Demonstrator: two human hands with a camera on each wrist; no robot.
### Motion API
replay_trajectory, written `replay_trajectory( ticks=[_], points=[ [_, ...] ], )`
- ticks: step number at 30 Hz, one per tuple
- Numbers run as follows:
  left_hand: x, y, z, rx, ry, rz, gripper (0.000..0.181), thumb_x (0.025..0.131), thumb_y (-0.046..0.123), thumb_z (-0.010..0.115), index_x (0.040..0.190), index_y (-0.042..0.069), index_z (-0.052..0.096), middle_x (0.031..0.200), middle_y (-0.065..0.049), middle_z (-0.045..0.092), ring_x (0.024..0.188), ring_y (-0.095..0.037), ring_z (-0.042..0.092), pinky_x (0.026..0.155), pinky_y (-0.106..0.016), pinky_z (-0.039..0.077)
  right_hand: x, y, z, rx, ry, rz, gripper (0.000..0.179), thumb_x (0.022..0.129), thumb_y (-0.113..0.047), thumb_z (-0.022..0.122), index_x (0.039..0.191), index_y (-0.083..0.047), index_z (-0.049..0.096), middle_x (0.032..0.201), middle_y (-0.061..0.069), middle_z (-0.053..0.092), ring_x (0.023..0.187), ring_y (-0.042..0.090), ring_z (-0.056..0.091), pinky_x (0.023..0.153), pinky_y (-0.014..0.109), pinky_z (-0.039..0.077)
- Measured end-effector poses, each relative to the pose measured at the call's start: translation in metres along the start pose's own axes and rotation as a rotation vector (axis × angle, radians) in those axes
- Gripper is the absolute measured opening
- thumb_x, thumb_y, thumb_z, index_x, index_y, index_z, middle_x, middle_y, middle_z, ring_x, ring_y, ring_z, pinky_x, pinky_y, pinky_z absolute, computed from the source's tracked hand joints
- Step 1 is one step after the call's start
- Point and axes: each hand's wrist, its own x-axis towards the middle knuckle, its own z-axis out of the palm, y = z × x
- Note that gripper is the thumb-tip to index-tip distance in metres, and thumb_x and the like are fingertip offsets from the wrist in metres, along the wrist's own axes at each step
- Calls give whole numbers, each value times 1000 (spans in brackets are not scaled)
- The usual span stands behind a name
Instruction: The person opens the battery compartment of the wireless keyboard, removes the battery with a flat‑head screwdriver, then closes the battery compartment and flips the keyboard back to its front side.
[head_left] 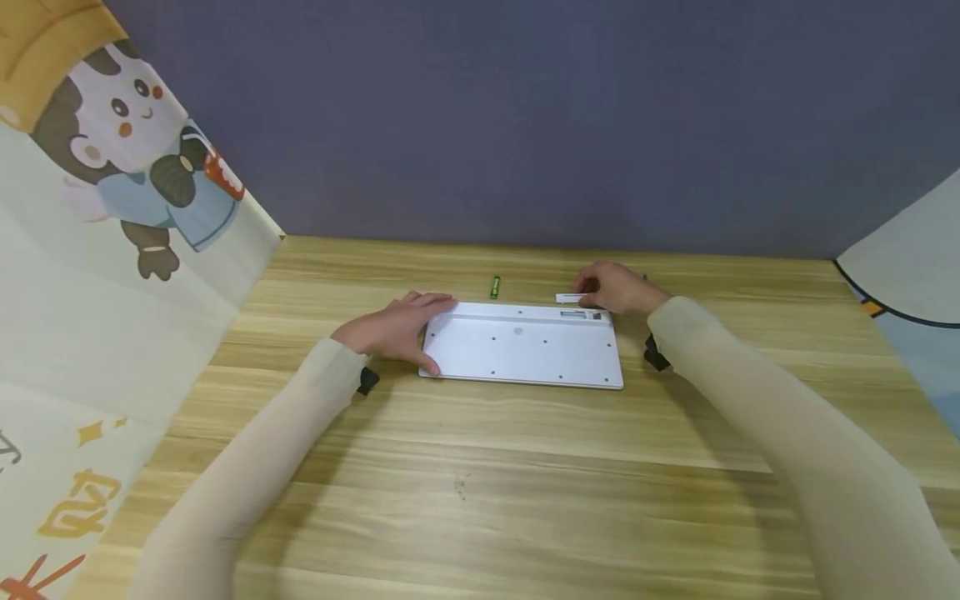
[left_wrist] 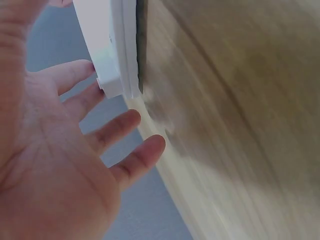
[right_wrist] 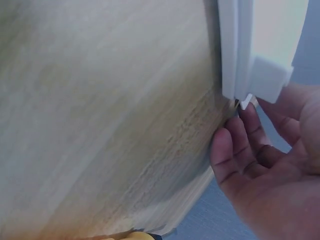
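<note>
A white keyboard [head_left: 517, 346] lies underside up on the table, its uncovered battery compartment [head_left: 573, 314] at the far right corner. My left hand [head_left: 401, 327] spans the keyboard's left end, thumb at the near corner and fingers at the far edge. In the left wrist view its fingers [left_wrist: 125, 127] are nearly straight, some touching the keyboard's end. Just beyond the far right edge, my right hand [head_left: 615, 287] pinches a slim white battery cover [head_left: 567, 297] by its right end. The right wrist view shows only a sliver of that cover [right_wrist: 246, 102] among the fingers.
A green battery [head_left: 495, 287] lies on the table behind the keyboard. Past the right hand is a small dark item [head_left: 645, 277], too small to identify. The wooden table [head_left: 480, 483] ends at a dark blue-grey panel [head_left: 525, 125] at the back.
</note>
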Motion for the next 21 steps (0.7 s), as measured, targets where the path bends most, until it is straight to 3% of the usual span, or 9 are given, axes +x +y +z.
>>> replay_trajectory(
  ticks=[8,14,21],
  points=[
    [-1,1,2,-21,1,-9,116,62,53,82,152,14,20,155,-6,16,139,-32,16,107,-56,17,-5,1,0,31,74,-8,8,89,-1,63,95,-5,64,87,8,61,79,22,55,71,38,46],
    [-1,2,4,-6,-6,-17,117,62,57,80,152,15,18,155,-10,15,138,-35,16,106,-57,19,-18,-3,-6,76,147,-79,13,90,0,61,100,-6,68,88,6,63,79,20,57,70,36,47],
    [-3,3,3,-18,-8,-27,117,62,56,81,153,17,18,155,-9,15,138,-37,15,106,-58,18,-33,-8,-10,94,77,-139,15,88,-5,66,99,-13,73,93,0,68,76,19,58,66,35,48]
  ],
)
